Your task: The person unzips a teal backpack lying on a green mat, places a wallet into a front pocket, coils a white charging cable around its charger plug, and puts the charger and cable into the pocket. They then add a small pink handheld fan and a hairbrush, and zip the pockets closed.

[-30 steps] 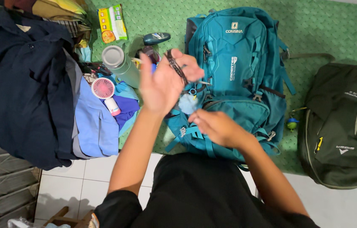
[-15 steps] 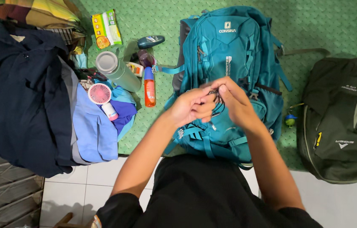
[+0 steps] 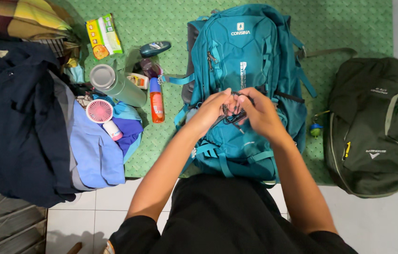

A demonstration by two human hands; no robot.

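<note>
Now that the hands have met | left hand (image 3: 210, 110) and right hand (image 3: 261, 113) bunch cord (image 3: 233, 115) over backpack (image 3: 246, 84) | both clenched on it

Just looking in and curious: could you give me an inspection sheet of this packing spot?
Surface: green mat on white tiles.
Job's things: dark cord bundle, over the teal backpack.
Clutter: clothes pile, pink handheld fan, steel bottle, orange spray bottle, snack packet.
Fingers: left hand and right hand both pinch the cord.
Cables: only that cord.
Surroundings: dark green backpack.
</note>
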